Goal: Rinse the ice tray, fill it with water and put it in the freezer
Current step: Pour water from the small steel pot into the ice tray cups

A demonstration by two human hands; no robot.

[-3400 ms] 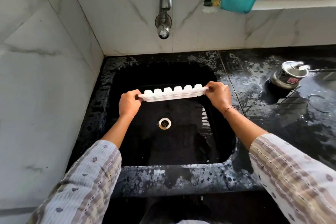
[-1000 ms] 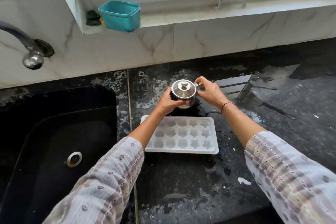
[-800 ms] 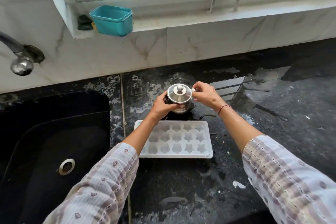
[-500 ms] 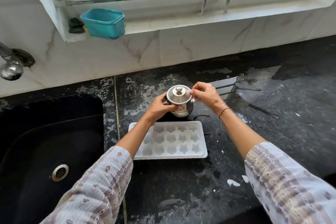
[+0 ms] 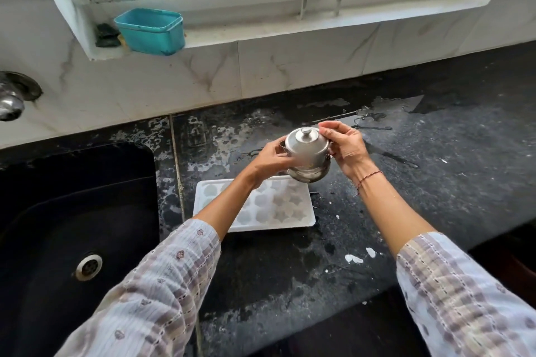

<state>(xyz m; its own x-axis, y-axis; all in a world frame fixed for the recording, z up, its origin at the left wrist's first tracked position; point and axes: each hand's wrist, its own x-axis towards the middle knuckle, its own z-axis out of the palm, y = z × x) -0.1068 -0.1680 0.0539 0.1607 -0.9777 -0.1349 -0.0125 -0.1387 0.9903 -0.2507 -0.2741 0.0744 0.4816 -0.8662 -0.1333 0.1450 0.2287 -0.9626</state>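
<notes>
The white ice tray [image 5: 284,206] lies flat on the black counter, cavities up, just right of the sink; my left forearm crosses its left half. Above its far edge I hold a small steel pot [image 5: 307,156] with a knobbed lid, lifted off the counter. My left hand [image 5: 268,161] grips its left side. My right hand [image 5: 345,148] grips its right side, fingertips at the lid's rim. Whether the cavities hold water I cannot tell.
The black sink [image 5: 72,211] with its drain [image 5: 88,266] lies to the left, the tap [image 5: 10,98] at the left edge. A teal tub [image 5: 150,30] sits on the window sill. The black counter [image 5: 435,182] is wet, with white specks near its front.
The tray went from my hands over the sink to lying on the counter. Both hands took the steel pot and have now lifted it off the counter above the tray's far edge.
</notes>
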